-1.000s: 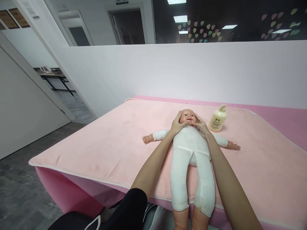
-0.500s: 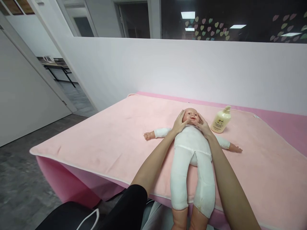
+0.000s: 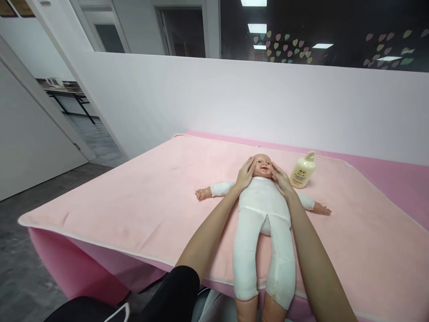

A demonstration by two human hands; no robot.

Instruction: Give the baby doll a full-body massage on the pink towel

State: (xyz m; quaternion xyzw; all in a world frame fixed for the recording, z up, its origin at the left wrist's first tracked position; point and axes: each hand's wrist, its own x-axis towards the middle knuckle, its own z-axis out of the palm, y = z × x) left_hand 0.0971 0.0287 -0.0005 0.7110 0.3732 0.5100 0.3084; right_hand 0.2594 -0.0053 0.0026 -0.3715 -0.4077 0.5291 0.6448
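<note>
A baby doll (image 3: 264, 192) with a white cloth body lies on its back, arms spread out and feet toward me. My left hand (image 3: 246, 174) rests flat along the side of its head at the left of the view, fingers stretched upward. Against the opposite cheek lies my right hand (image 3: 280, 179), its fingers also extended. The doll's face shows between the two hands, and neither hand is closed around anything. Just right of my right hand stands a pale yellow pump bottle (image 3: 302, 171).
A pink blanket (image 3: 134, 197) with a pale edge covers the table under the doll. Behind it rises a white wall (image 3: 234, 98) with a dark window above. At the left are a door (image 3: 33, 143) and a doorway. A black chair (image 3: 80, 311) is low at the left.
My thumbs have moved outward from around the doll's mouth and chin to the sides of its face. The view has shifted slightly, and the doll stays in place on the blanket.
</note>
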